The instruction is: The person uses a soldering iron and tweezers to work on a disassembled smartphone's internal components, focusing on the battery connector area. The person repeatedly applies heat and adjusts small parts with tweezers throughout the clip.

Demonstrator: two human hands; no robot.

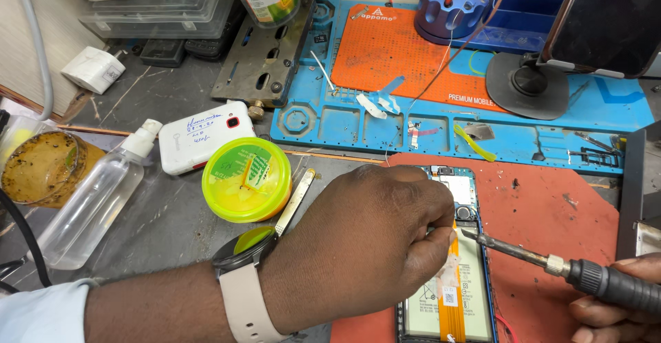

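Working over an opened mobile phone with its back cover off (463, 260), which lies flat on a rust-red rubber mat (551, 247) near the front edge of the bench. The left hand (365, 247), with a pale-strapped wristwatch (241, 274) on the wrist, reaches across from the left and rests on the phone — its fingertips (434, 243) are closed in a pinch at the top of an orange flat ribbon cable (452, 302), apparently to hold the strip steady where the tool tip comes in. What exactly lies between the fingertips cannot be made out.

The right hand (613, 308) sits at the lower right corner, fingers wrapped shut around the dark handle of a soldering iron (551, 264); the metal tip points left and ends just beside the pinching fingertips, at the upper part of the phone.

Phone appearance: blue-edged frame, pale battery filling the lower body, small circuit board and camera module at the top, ribbon cable running down the middle with a whitish tape patch on it.

Nearby — a round yellow-green lidded tub (246, 178), a clear plastic spray bottle (96, 198) and a white rectangular power bank (205, 136) to the left; a blue silicone repair mat with an orange inset (385, 61) behind.
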